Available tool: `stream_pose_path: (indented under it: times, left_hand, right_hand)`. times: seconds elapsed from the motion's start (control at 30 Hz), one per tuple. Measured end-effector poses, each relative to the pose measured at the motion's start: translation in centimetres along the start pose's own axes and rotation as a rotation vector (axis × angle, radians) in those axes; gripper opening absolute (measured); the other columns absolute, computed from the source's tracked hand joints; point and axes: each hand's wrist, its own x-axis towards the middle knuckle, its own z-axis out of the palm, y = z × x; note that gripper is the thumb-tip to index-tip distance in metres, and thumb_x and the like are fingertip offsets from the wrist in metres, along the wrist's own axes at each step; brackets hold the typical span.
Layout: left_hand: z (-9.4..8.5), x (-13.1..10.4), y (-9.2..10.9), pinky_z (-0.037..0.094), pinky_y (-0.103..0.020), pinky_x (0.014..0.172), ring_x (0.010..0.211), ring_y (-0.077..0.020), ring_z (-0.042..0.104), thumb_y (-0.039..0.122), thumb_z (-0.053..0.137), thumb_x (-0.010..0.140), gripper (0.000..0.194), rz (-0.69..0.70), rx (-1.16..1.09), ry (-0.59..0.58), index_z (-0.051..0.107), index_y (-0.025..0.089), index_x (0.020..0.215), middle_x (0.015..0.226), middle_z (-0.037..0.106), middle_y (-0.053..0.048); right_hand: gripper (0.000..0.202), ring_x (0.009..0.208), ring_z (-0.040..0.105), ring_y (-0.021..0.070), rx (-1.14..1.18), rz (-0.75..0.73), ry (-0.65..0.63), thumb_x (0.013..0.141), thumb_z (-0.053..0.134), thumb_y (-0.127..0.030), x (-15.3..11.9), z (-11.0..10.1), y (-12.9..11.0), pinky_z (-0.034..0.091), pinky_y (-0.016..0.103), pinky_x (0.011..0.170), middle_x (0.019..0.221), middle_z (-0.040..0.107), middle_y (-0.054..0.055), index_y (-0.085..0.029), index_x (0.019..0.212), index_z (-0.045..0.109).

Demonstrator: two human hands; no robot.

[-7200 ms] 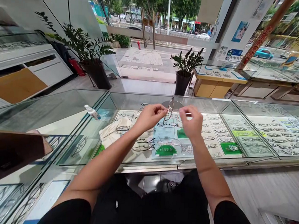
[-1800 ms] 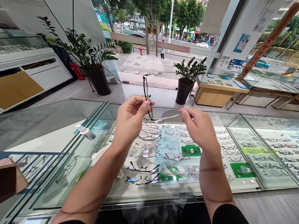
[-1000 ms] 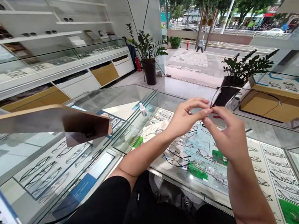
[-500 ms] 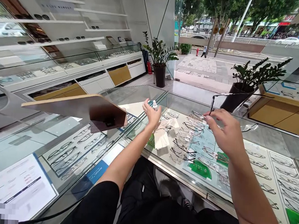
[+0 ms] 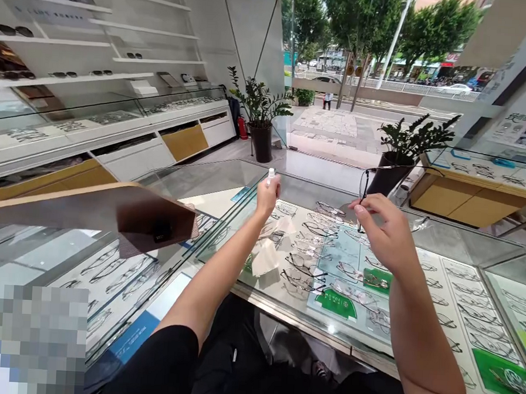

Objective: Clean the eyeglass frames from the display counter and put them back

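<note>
My left hand [image 5: 267, 195] is wrapped round a small white-capped bottle [image 5: 270, 174] above the far edge of the glass counter. My right hand [image 5: 378, 223] pinches a pair of thin dark-framed glasses [image 5: 364, 187] between thumb and fingers, held up over the counter. A pale crumpled cloth [image 5: 266, 258] lies on the counter below my left hand. Rows of glasses [image 5: 303, 272] lie between and below my hands, near a green card [image 5: 335, 304].
A brown angled board [image 5: 90, 211] rises over the left counter. Several glasses fill the trays at the right [image 5: 477, 314]. Potted plants [image 5: 261, 141] stand beyond the counter, and a display case [image 5: 183, 107] runs along the back left.
My left hand has closed round the bottle, which it was reaching at before. My right hand still holds the glasses. The view has turned somewhat to the right.
</note>
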Motion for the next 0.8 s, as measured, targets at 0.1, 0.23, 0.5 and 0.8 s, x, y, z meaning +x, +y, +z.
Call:
stream_pose_path:
  times: [0.1,0.23,0.5,0.8]
  left_hand:
    - [3.2,-1.2,4.7,0.030,-0.030,0.046,0.042,-0.0109,0.028,0.094,0.020,0.089,0.075,0.004,-0.367,-0.317,0.034,0.026,0.060,0.049,0.029,0.005]
    - [5.6,-4.0,10.9,0.021,-0.032,0.039,0.034,-0.0101,0.019,0.108,0.008,0.071,0.085,-0.019,-0.604,-0.780,0.025,0.028,0.051,0.039,0.018,0.005]
    - [7.2,-4.8,12.0,0.017,-0.032,0.038,0.032,-0.0104,0.018,0.106,0.019,0.074,0.086,0.078,-0.622,-1.005,0.030,0.027,0.042,0.034,0.016,0.004]
    - [8.7,-3.7,9.0,0.020,-0.032,0.048,0.044,-0.0110,0.032,0.083,0.050,0.089,0.078,0.411,-0.273,-0.508,0.044,0.021,0.044,0.044,0.036,0.000]
  right_hand:
    - [0.026,0.100,0.067,0.0259,0.032,0.016,0.037,0.105,0.058,-0.042,0.4,-0.8,0.3,0.050,0.041,0.089,0.102,0.075,0.008,-0.024,0.087,0.067]
    - [0.029,0.100,0.066,0.0244,0.097,0.050,0.052,0.104,0.058,-0.045,1.0,-1.7,1.2,0.050,0.039,0.089,0.104,0.074,0.008,-0.024,0.085,0.064]
    - [0.030,0.101,0.066,0.0232,0.273,0.178,0.005,0.103,0.059,-0.046,2.0,-2.0,2.6,0.051,0.038,0.090,0.106,0.075,0.008,-0.022,0.088,0.069]
    - [0.027,0.100,0.067,0.0223,0.504,0.258,-0.151,0.104,0.060,-0.044,2.3,0.4,2.1,0.053,0.038,0.089,0.103,0.075,0.006,-0.024,0.096,0.075]
